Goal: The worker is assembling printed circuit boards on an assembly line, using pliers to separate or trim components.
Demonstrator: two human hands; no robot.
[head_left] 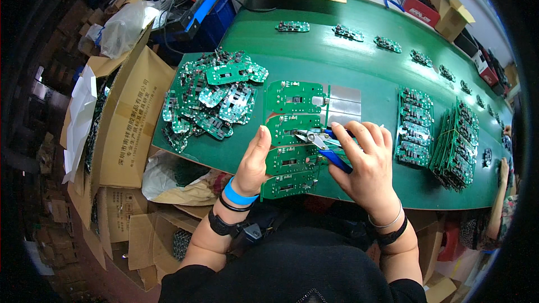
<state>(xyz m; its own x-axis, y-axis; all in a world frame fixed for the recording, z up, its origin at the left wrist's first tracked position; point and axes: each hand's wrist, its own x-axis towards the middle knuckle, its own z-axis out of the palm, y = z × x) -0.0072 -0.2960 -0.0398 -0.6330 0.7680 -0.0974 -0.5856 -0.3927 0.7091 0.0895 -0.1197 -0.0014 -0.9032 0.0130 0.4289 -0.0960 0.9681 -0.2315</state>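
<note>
My left hand (254, 160) is closed on the left edge of a green circuit board panel (290, 184), thumb on top. The panel is made of several joined boards carrying small parts. In my right hand (368, 171) is a pair of blue-handled nippers (335, 160), the fingers around the handles. Their metal jaws lie over the middle of the panel, near a seam between two boards; whether they touch it I cannot tell. Beyond the panel's right side lies a shiny metal plate (345, 101) on the green table (252, 33).
A heap of separate boards (216, 98) covers the table's left end. Uncut panels (414, 129) and a banded stack (455, 146) stand at the right. Single boards (348, 33) line the far side. An open carton (132, 123) stands left. Another person's arm (497, 202) shows far right.
</note>
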